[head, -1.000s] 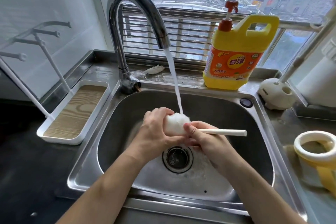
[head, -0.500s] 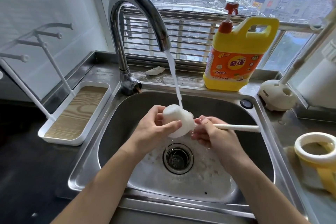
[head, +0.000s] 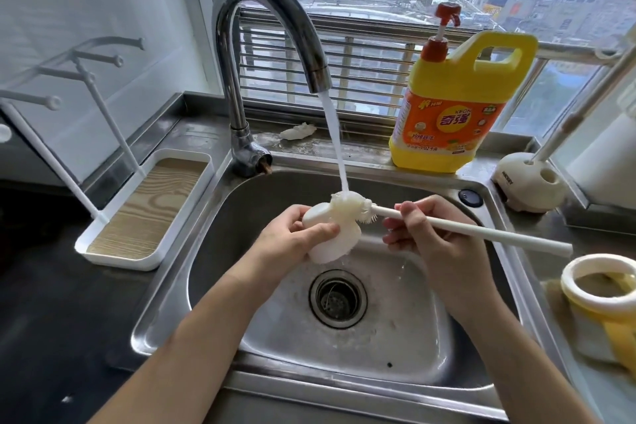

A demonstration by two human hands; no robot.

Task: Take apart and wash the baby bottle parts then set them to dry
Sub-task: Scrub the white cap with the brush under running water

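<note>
Under the running faucet (head: 272, 27), left hand (head: 292, 237) grips a white bottle part (head: 330, 244); right hand (head: 426, 234) pinches the bottle brush (head: 447, 224).

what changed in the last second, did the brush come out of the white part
Yes. The right hand drew the brush out to the right, so its bristle head, buried in the white bottle part a second ago, now shows under the running water. Unchanged: the left hand still grips the part, and the detergent jug stays put.
</note>
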